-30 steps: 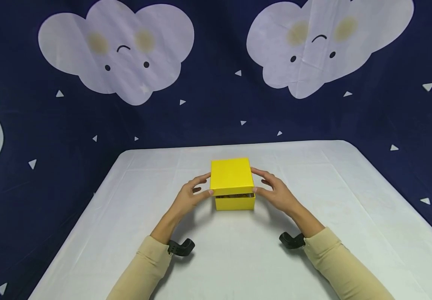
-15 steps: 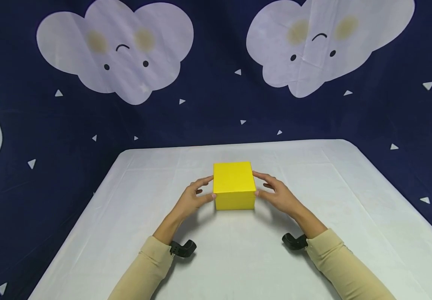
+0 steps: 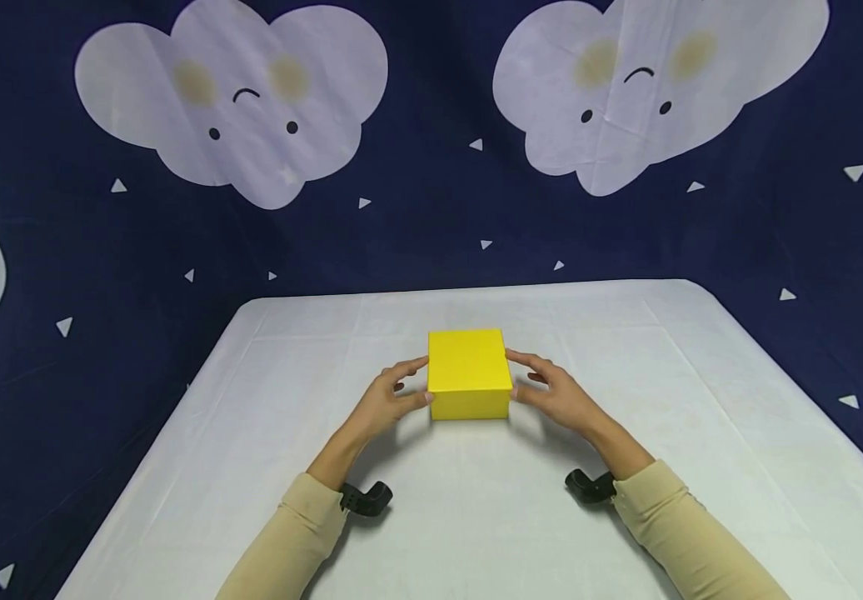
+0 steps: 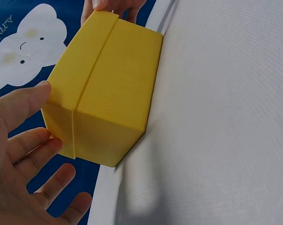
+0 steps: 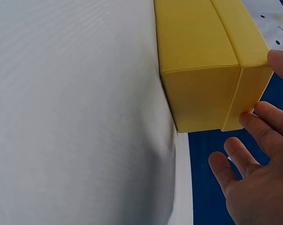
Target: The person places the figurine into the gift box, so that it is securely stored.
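Observation:
A yellow cardboard box point(image 4: 122, 75) stands on the table, with its matching yellow lid point(image 3: 469, 360) fitted over the top. In the left wrist view the lid's edge runs as a straight seam around the walls. My left hand point(image 3: 384, 404) grips the lid's left side, thumb at the front corner and fingertips on the side face. On the opposite side my right hand point(image 3: 566, 398) holds the lid likewise, thumb near the front corner. Both hands' lower fingers stay spread, off the box. What lies inside is hidden.
A white cloth covers the table point(image 3: 469, 517). Behind it hangs a dark blue curtain point(image 3: 431, 242) with clouds and small triangles. Black wrist devices point(image 3: 366, 498) show at both beige sleeves point(image 3: 289, 533).
The lid has come down over the box, both hands lowering with it. The dark gap seen along the front a second ago is covered.

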Tool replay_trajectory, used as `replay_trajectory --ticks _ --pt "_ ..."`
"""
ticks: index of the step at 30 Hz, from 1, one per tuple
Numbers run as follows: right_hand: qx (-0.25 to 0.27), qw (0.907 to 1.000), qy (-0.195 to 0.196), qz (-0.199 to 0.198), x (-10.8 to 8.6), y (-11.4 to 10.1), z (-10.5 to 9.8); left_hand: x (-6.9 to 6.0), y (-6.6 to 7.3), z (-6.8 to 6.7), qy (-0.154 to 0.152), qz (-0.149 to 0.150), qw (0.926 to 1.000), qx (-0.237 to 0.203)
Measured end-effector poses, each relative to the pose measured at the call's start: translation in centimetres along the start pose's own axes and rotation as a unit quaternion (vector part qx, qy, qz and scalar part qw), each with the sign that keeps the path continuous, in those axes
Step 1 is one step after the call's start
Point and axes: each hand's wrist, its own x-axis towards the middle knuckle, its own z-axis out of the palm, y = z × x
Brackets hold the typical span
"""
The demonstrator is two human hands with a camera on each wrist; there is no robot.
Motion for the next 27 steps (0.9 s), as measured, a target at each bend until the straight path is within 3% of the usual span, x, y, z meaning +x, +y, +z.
replay_trajectory --ticks 9,20,27 --pt "-0.010 0.9997 -0.012 -0.018 0.27 0.35 0.18 -0.09 -0.28 0.06 -0.003 -0.001 1.0000 0.006" --pt "-0.020 0.9996 -0.019 -0.002 0.27 0.55 0.25 -0.03 -0.59 0.20 -0.008 -0.010 0.9999 0.008" --pt "-0.031 0.9993 -0.017 -0.013 0.33 0.64 0.34 -0.20 -0.66 0.22 -0.011 -0.007 0.9997 0.019"
